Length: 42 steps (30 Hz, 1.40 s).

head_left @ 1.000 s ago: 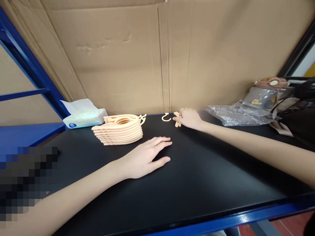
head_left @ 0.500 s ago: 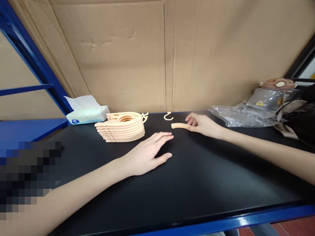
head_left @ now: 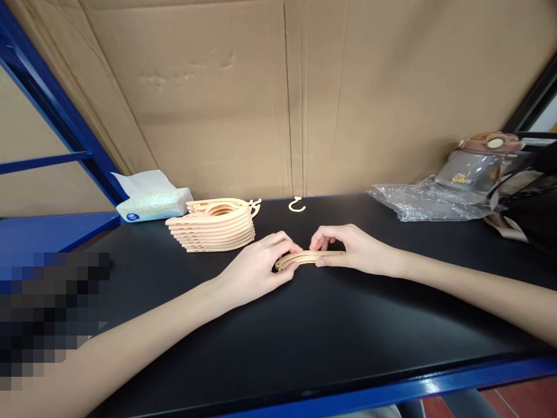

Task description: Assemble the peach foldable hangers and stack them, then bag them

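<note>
Between my two hands is a curved, cream-coloured folding hanger arm (head_left: 310,256), held just above the black tabletop. My left hand (head_left: 263,262) pinches its left end between thumb and fingers. Around its right part, the thumb and fingers of my right hand (head_left: 354,247) are closed. Behind it, a loose cream hanger hook (head_left: 297,205) lies near the back of the table. Left of the hook sits a neat stack of cream folded hangers (head_left: 213,226), with small hooks sticking out at its right end.
A tissue pack (head_left: 154,203) lies at the back left. At the back right are crumpled clear plastic (head_left: 418,202), a clear bottle with a brown lid (head_left: 470,165) and a dark bag (head_left: 528,203). Cardboard (head_left: 209,104) stands behind the black table (head_left: 331,337).
My right hand has brought the hanger arm nearer and to the left. My left hand, empty with fingers apart before, has closed on its left end.
</note>
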Motion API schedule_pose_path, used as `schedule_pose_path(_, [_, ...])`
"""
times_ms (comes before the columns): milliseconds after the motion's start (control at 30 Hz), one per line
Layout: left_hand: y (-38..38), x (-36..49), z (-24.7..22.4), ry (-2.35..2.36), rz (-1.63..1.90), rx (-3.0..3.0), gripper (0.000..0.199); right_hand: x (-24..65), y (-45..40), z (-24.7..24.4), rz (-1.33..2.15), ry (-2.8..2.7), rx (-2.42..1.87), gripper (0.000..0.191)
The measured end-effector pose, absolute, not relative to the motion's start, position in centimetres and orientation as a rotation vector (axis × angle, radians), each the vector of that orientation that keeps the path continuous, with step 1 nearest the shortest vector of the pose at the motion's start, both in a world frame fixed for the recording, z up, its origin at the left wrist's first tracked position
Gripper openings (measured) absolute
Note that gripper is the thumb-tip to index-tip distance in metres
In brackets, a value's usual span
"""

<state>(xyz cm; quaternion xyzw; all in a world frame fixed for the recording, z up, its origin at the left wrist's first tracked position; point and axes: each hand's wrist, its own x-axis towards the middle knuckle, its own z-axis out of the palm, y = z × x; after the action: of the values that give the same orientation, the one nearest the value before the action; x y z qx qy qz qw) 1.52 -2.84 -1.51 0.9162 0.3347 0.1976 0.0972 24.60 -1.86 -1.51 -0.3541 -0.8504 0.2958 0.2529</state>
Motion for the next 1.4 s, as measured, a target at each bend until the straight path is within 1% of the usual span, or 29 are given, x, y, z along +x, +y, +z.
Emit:
schedule_pose_path(367, [-2.8,1.5,-1.6,0.979,0.588,2.658,0.024,24.8,-1.7,-1.9,0.796,-2.312,-0.912,0.02])
schedule_pose_path(567, [-2.8,1.5,-1.7,0.982,0.589,2.652,0.022,25.0,-1.6,-2.2,0.838,-2.287,-0.906,0.031])
schedule_pose_path(767, [-2.9,1.5,-1.5,0.961,0.579,2.678,0.021,25.1,-1.2,-1.9,0.914,-2.233,-0.962,0.033])
schedule_pose_path(867, [-2.9,1.5,-1.5,0.959,0.594,2.684,0.019,25.1,0.5,-1.6,0.79,-2.247,-1.009,0.027])
schedule_pose_path(967, [-2.9,1.6,-1.5,0.96,0.589,2.679,0.02,24.2,3.6,-1.1,0.6,-2.367,-0.935,0.02])
schedule_pose_path(1067, [-2.9,1.6,-1.5,0.966,0.576,2.677,0.02,22.1,7.2,-0.7,0.293,-2.521,-0.874,0.025])
schedule_pose_path(1100, [-2.9,1.6,-1.5,0.967,0.574,2.677,0.02,21.1,8.3,-0.7,0.246,-2.538,-0.876,0.028])
schedule_pose_path(1233, [-2.9,1.5,-1.5,0.959,0.574,2.679,0.021,16.6,11.9,-1.2,0.148,-2.597,-0.843,0.037])
schedule_pose_path(1400, [-2.9,1.5,-1.4,0.953,0.54,2.686,0.021,13.1,13.9,-2.3,0.143,-2.664,-0.773,0.038])
